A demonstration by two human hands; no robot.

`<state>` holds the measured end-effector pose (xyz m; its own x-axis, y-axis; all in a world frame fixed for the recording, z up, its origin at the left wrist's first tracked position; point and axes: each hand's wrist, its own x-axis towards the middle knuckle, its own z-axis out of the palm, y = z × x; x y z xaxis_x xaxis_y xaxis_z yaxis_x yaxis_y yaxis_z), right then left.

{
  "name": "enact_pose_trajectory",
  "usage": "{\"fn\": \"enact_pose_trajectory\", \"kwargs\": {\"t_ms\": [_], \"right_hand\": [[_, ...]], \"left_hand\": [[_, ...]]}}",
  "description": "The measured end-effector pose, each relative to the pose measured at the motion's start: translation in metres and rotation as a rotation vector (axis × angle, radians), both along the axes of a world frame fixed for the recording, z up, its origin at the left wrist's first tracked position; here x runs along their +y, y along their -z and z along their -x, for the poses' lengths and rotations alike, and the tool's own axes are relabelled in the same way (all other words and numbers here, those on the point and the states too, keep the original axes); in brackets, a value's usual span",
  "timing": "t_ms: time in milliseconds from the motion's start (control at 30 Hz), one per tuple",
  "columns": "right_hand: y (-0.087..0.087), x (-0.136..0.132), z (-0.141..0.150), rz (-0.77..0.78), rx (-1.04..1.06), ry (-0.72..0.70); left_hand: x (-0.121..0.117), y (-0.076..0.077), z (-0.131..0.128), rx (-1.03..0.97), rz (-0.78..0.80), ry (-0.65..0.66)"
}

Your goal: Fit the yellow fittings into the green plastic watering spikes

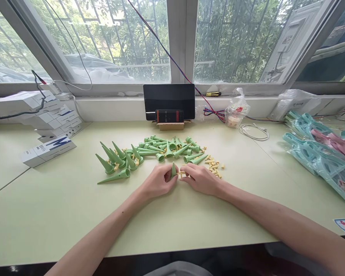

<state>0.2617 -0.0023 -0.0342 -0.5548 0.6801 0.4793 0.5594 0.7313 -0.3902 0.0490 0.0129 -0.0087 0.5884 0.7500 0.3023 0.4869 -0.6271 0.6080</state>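
Observation:
My left hand is closed around a green plastic spike, its tapered tip pointing up. Close on its right, my right hand pinches a small yellow plastic valve against the spike's side; whether the two parts are joined I cannot tell. Beyond my hands lies a heap of green spikes. Several more spikes stand at the left, with yellow parts at their bases, and one spike lies flat in front of them. Loose yellow valves are scattered just past my right hand.
A dark tablet and a phone stand against the sill. White boxes are stacked at the left. A plastic bag, a coiled white cable and bagged teal plastic items lie to the right.

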Motion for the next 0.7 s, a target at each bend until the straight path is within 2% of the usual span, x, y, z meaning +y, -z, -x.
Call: {"fn": "enact_pose_trajectory", "kwargs": {"t_ms": [700], "right_hand": [[-0.0012,-0.0008,-0.0005,-0.005,-0.028,-0.018]], "left_hand": [[0.0001,0.0008,-0.0002,0.019,-0.009,0.005]]}}
